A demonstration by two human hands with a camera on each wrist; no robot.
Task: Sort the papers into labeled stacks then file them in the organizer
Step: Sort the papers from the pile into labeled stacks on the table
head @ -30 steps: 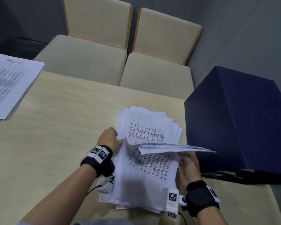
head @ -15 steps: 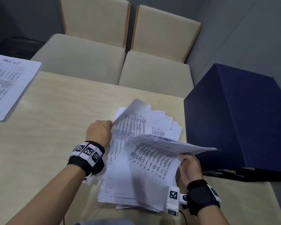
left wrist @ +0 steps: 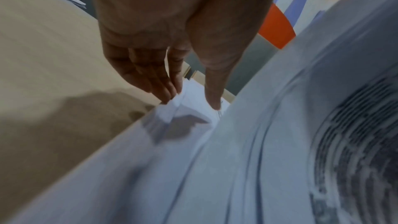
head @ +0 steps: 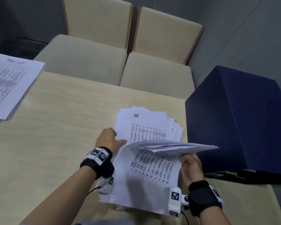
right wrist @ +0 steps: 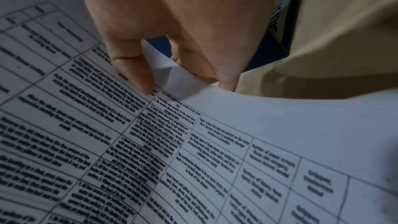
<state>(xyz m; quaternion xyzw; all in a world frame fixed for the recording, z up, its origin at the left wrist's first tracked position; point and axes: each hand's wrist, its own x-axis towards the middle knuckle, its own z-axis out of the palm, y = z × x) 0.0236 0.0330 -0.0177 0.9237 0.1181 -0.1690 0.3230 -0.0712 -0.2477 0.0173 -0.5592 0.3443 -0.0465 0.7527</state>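
Observation:
A loose pile of printed papers (head: 136, 189) lies on the table in front of me. Its exposed sheet, marked "HR" (head: 136, 115), lies flat at the far end. My left hand (head: 116, 137) is at that sheet's left edge; in the left wrist view the left hand (left wrist: 191, 103) has its thumb on top and its fingertips against the crumpled edge, pinching it. My right hand (head: 185, 158) grips several lifted sheets (head: 169, 146) by their right edge, curled up and back over the pile. In the right wrist view my right hand (right wrist: 185, 81) pinches those table-printed sheets (right wrist: 193, 142).
A dark blue box (head: 237, 127) stands at the table's right edge, close to my right hand; a handwritten label (right wrist: 280, 18) shows on it. A stack headed "TASK LIST" (head: 11, 85) lies far left. Two beige chairs (head: 120, 62) stand beyond the light wooden table (head: 55, 127).
The sheet my left hand held upright now lies flat, showing "HR". My left hand has moved right to the pile's edge. My right hand still holds its bundle raised.

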